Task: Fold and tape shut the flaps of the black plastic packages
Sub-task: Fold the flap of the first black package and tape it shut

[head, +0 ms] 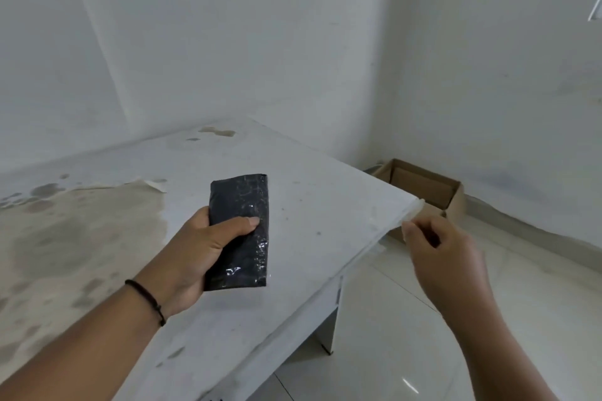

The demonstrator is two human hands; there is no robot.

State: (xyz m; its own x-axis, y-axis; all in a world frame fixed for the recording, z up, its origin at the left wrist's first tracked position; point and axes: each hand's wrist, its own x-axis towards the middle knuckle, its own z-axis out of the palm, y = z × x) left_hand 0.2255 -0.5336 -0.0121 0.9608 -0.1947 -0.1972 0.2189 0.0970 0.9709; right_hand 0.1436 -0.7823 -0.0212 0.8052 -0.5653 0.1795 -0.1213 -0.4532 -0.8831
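A black plastic package [242, 205], oblong and glossy, is held above the white table [312, 205]. My left hand [198, 251] grips its lower left side, thumb laid across its front. My right hand [436, 254] is at the table's right edge, where its thumb and fingers pinch a strip of clear tape [413, 210] stuck along that edge. The package's flaps look folded flat. A black cord bracelet circles my left wrist.
An open cardboard box [423, 185] stands on the tiled floor beyond the table's right edge, in the room corner. The tabletop's left part is stained and its coating peels. White walls close in behind.
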